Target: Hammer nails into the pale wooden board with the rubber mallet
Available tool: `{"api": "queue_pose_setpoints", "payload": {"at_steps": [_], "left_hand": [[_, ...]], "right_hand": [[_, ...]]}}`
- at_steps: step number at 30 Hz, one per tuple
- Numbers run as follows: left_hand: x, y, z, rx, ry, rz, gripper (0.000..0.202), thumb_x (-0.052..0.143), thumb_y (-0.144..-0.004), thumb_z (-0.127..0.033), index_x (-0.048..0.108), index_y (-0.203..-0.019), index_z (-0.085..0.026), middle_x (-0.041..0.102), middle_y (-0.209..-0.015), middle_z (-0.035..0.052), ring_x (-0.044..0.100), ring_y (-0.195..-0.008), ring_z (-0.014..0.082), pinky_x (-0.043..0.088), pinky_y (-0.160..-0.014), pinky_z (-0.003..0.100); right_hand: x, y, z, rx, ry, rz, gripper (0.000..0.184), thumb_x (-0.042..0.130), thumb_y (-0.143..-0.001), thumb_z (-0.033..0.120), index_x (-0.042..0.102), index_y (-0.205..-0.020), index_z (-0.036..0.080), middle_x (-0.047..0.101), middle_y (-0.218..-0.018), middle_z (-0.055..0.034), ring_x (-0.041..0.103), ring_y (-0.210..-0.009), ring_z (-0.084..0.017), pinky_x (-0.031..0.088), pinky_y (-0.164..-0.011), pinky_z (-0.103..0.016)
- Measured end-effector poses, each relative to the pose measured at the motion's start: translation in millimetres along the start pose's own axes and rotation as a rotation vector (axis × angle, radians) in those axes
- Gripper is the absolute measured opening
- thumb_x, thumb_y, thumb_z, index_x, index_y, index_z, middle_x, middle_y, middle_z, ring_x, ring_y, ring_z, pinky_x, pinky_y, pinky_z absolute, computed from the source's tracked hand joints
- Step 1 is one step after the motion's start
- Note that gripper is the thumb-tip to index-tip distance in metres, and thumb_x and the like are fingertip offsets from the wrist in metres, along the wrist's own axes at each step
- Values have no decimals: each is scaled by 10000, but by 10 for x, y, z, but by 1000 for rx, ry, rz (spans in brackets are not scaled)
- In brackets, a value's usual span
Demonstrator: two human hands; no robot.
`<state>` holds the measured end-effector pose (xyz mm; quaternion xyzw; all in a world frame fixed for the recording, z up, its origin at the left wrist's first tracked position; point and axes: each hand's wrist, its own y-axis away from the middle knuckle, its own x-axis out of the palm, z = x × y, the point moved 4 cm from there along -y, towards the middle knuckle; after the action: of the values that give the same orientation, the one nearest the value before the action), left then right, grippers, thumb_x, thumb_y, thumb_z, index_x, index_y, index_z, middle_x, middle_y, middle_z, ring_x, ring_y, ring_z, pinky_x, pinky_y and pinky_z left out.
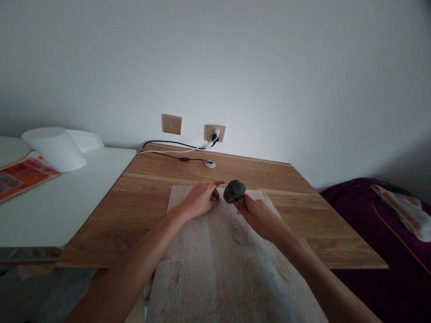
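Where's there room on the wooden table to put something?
Free: on the brown wooden table, right of the pale wooden board, and left, toward the white tabletop. Crowded: the back left, with black and white cables, and the board's far end, with the left hand, right hand and dark-headed hammer.

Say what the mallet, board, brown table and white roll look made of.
Mallet: head probably rubber, matte and scuffed dark grey; worn metal possible.
Board: likely wood, rough and matte, with faint grain and pale scuffs.
Brown table: wood or wood-look laminate, smooth, with clear grain bands.
White roll: perhaps foam or paper, smooth and matte; no texture visible to settle it.
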<state>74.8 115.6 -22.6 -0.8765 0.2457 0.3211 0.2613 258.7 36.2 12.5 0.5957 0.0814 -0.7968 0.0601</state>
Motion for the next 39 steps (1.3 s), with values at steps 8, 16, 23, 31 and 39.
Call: {"api": "queue_pose_setpoints", "payload": {"at_steps": [8, 16, 23, 31, 39], "left_hand": [[44, -21, 56, -26, 10, 13, 681, 739, -831, -84, 567, -1487, -148, 837, -936, 41, 791, -887, 203, 562, -901, 317], [28, -36, 26, 5, -48, 8, 670, 730, -825, -67, 579, -1473, -139, 837, -986, 64, 789, -955, 226, 548, -961, 347], [28, -13, 28, 12, -19, -12, 701, 708, -824, -64, 552, -1497, -182, 833, -957, 31, 782, -886, 207, 558, -892, 319], [47, -17, 69, 2, -16, -32, 707, 774, -817, -102, 565, -1488, -174, 831, -972, 26, 773, -918, 210, 548, -911, 319], [50, -16, 36, 24, -86, 15, 665, 714, -852, -66, 541, -1491, -119, 829, -1039, 61, 761, -1032, 256, 484, -1035, 404]], "right_hand": [[118, 96, -379, 57, 48, 2, 283, 425, -1064, 318, 639, -917, 204, 776, -897, -121, 740, -839, -258, 429, -699, -318], [-15, 11, -67, 11, 9, 3, 307, 383, -1087, 378, 631, -1000, 219, 781, -916, -113, 739, -863, -264, 412, -678, -310], [-60, 11, 61, -7, 1, 37, 283, 415, -1082, 352, 638, -970, 218, 786, -893, -105, 735, -833, -251, 413, -686, -304], [59, 132, -346, 71, 36, 36, 296, 415, -1061, 345, 635, -914, 213, 775, -873, -121, 740, -834, -286, 432, -673, -323], [-6, 30, -181, 25, -9, 31, 294, 414, -1065, 384, 621, -928, 227, 777, -939, -107, 727, -889, -266, 438, -723, -321]]}}
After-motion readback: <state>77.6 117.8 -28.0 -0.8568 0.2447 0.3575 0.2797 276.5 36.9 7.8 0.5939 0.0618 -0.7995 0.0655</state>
